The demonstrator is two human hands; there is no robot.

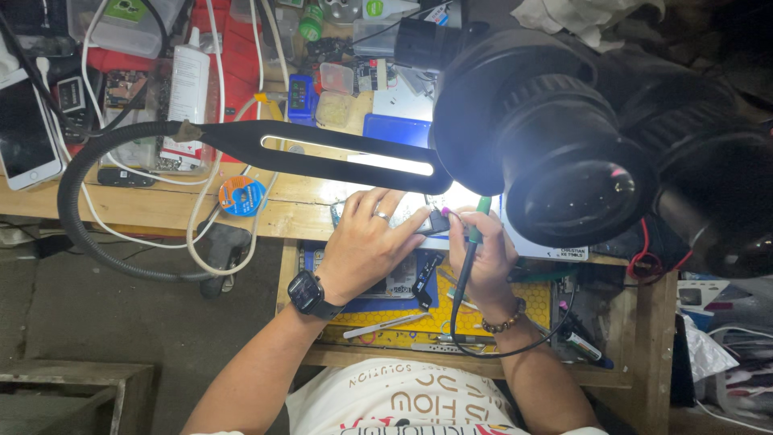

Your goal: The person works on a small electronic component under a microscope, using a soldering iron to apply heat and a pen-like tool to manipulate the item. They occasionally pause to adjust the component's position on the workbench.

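My left hand, with a ring and a black wrist watch, lies flat on the wooden bench and presses down a small dark circuit board under the bright light. My right hand, with a bead bracelet, grips a green-handled soldering iron like a pen. Its tip points up toward the board's edge, and its black cable loops down past my wrist. The microscope hides the spot beyond the tip.
A large black stereo microscope fills the upper right. A black gooseneck lamp arches over the bench. A solder spool, a white bottle, a phone, white cables and small boxes lie behind. An open drawer holds tools.
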